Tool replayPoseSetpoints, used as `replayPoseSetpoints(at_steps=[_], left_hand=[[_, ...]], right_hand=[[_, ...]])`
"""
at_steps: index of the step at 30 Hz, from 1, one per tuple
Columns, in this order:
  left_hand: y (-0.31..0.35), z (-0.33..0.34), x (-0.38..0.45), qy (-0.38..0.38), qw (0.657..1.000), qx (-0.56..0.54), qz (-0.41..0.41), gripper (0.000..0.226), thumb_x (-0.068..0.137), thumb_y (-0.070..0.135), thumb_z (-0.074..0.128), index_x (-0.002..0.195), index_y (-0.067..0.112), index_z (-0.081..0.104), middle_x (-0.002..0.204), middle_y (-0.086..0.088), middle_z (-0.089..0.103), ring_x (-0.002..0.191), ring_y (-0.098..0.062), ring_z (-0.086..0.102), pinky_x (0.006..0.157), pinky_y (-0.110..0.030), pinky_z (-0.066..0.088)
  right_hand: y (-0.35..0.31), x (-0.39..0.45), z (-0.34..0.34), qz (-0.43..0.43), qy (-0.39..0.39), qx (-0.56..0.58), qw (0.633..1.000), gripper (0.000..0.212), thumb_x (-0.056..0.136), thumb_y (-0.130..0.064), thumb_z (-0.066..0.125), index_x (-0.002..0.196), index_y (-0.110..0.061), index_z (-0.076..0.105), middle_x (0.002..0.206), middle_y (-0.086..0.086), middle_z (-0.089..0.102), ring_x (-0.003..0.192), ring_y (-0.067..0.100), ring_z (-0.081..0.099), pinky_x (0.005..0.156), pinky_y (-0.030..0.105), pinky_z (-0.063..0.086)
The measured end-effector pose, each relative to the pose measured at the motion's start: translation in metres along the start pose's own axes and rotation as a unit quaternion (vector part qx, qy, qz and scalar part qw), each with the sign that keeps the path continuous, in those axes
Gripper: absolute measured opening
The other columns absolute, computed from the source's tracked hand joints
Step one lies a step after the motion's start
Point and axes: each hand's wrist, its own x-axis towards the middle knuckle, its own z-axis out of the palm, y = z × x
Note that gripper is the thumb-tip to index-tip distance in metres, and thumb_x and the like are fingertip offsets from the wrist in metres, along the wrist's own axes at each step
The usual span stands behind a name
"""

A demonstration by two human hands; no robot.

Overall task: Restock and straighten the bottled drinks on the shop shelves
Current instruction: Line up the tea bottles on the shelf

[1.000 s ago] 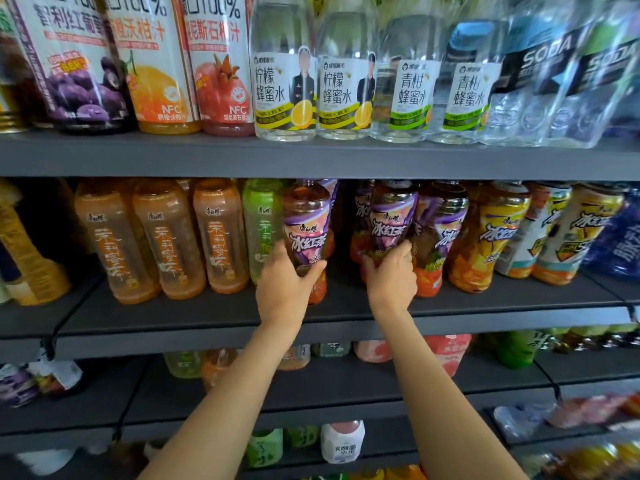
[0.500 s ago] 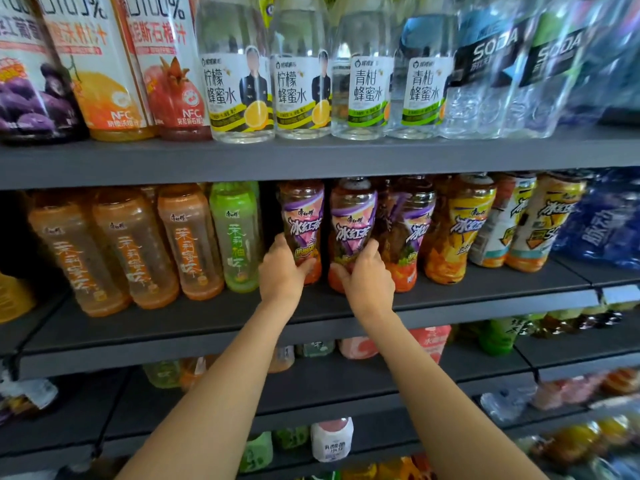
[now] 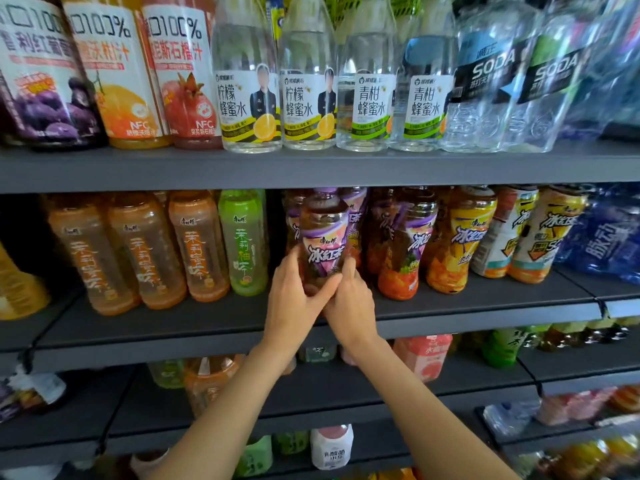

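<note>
A purple-labelled iced tea bottle (image 3: 323,244) stands at the front of the middle shelf (image 3: 173,327). My left hand (image 3: 294,299) grips its lower left side and my right hand (image 3: 349,303) grips its lower right side, the two hands touching below the label. More purple-labelled bottles (image 3: 405,244) stand behind and to the right. Orange jasmine tea bottles (image 3: 145,251) and a green one (image 3: 244,244) fill the row to the left.
Yellow-labelled iced tea bottles (image 3: 460,240) and blue bottles (image 3: 606,237) stand to the right. The top shelf (image 3: 311,168) carries juice cartons, honey water bottles (image 3: 249,98) and soda bottles (image 3: 491,84). Lower shelves hold scattered drinks.
Each hand held a separate purple bottle before; now both hands have come together around one bottle at the shelf front. The view has shifted closer.
</note>
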Motion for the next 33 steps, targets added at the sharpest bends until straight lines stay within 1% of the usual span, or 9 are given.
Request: replayPoseSetpoints(at_steps=[3, 6, 8, 10, 11, 14, 19, 29, 33], left_hand=[[-0.007, -0.016, 0.01, 0.018, 0.999, 0.022, -0.033, 0.058, 0.075, 0.037, 0.072, 0.122, 0.01, 0.052, 0.115, -0.003, 0.059, 0.109, -0.018, 0.054, 0.084, -0.019, 0.037], [-0.019, -0.034, 0.017, 0.005, 0.998, 0.059, -0.038, 0.056, 0.075, 0.038, 0.073, 0.118, 0.008, 0.055, 0.111, -0.005, 0.063, 0.105, -0.02, 0.058, 0.08, -0.019, 0.037], [-0.024, -0.043, 0.022, -0.018, 0.997, 0.061, -0.042, 0.057, 0.075, 0.04, 0.071, 0.12, 0.009, 0.054, 0.113, -0.005, 0.063, 0.105, -0.021, 0.058, 0.081, -0.021, 0.039], [-0.028, -0.047, 0.028, -0.044, 0.997, 0.048, -0.052, 0.059, 0.076, 0.04, 0.07, 0.124, 0.012, 0.051, 0.119, -0.003, 0.061, 0.11, -0.019, 0.056, 0.086, -0.024, 0.041], [-0.03, -0.048, 0.03, -0.054, 0.996, 0.042, -0.057, 0.06, 0.076, 0.04, 0.07, 0.125, 0.013, 0.051, 0.121, -0.003, 0.06, 0.112, -0.019, 0.055, 0.088, -0.026, 0.042], [-0.033, -0.049, 0.03, -0.061, 0.996, 0.037, -0.061, 0.063, 0.075, 0.042, 0.07, 0.127, 0.015, 0.049, 0.124, -0.003, 0.059, 0.114, -0.019, 0.054, 0.093, -0.032, 0.045], [-0.034, -0.048, 0.029, -0.058, 0.996, 0.023, -0.065, 0.062, 0.076, 0.04, 0.07, 0.129, 0.015, 0.048, 0.126, -0.002, 0.058, 0.116, -0.018, 0.053, 0.095, -0.033, 0.044], [-0.032, -0.048, 0.028, -0.057, 0.996, 0.013, -0.067, 0.059, 0.077, 0.037, 0.07, 0.128, 0.015, 0.048, 0.124, 0.0, 0.058, 0.115, -0.016, 0.053, 0.092, -0.028, 0.043], [-0.03, -0.049, 0.03, -0.07, 0.994, 0.018, -0.078, 0.06, 0.078, 0.037, 0.07, 0.129, 0.015, 0.047, 0.127, -0.002, 0.056, 0.117, -0.018, 0.052, 0.094, -0.029, 0.042]], right_hand=[[-0.011, -0.001, 0.009, -0.036, -0.037, 0.056, 0.997, 0.051, 0.085, -0.027, 0.061, 0.126, -0.006, 0.039, 0.108, 0.014, 0.062, 0.094, 0.034, 0.061, 0.074, 0.04, 0.048], [-0.002, 0.006, 0.002, -0.055, -0.098, 0.132, 0.985, 0.047, 0.084, -0.024, 0.066, 0.124, -0.01, 0.048, 0.095, 0.009, 0.068, 0.074, 0.022, 0.067, 0.065, 0.029, 0.051], [0.013, 0.018, -0.005, -0.008, -0.04, 0.168, 0.985, 0.039, 0.087, -0.019, 0.062, 0.123, -0.008, 0.053, 0.094, 0.01, 0.069, 0.066, 0.021, 0.068, 0.063, 0.029, 0.054], [0.026, 0.038, -0.006, 0.062, 0.051, 0.127, 0.989, 0.043, 0.087, -0.016, 0.061, 0.126, -0.004, 0.05, 0.108, 0.017, 0.064, 0.081, 0.033, 0.068, 0.074, 0.042, 0.055], [0.028, 0.048, -0.005, 0.092, 0.062, 0.084, 0.99, 0.048, 0.087, -0.019, 0.062, 0.129, -0.002, 0.045, 0.115, 0.019, 0.06, 0.091, 0.037, 0.065, 0.079, 0.045, 0.053], [0.02, 0.071, 0.001, 0.159, 0.0, -0.02, 0.987, 0.055, 0.088, -0.029, 0.061, 0.128, 0.0, 0.038, 0.123, 0.02, 0.054, 0.111, 0.039, 0.055, 0.087, 0.042, 0.045], [0.018, 0.092, 0.011, 0.182, 0.001, -0.023, 0.983, 0.034, 0.09, -0.018, 0.057, 0.117, 0.001, 0.047, 0.117, 0.023, 0.057, 0.109, 0.041, 0.055, 0.088, 0.041, 0.045], [0.01, 0.104, 0.026, 0.202, -0.03, -0.013, 0.979, 0.035, 0.093, -0.011, 0.049, 0.126, -0.002, 0.042, 0.124, 0.022, 0.053, 0.114, 0.039, 0.052, 0.09, 0.041, 0.045], [0.012, 0.108, 0.022, 0.205, -0.051, -0.007, 0.977, 0.038, 0.093, -0.014, 0.051, 0.128, -0.004, 0.041, 0.122, 0.021, 0.055, 0.112, 0.039, 0.055, 0.09, 0.043, 0.048]])
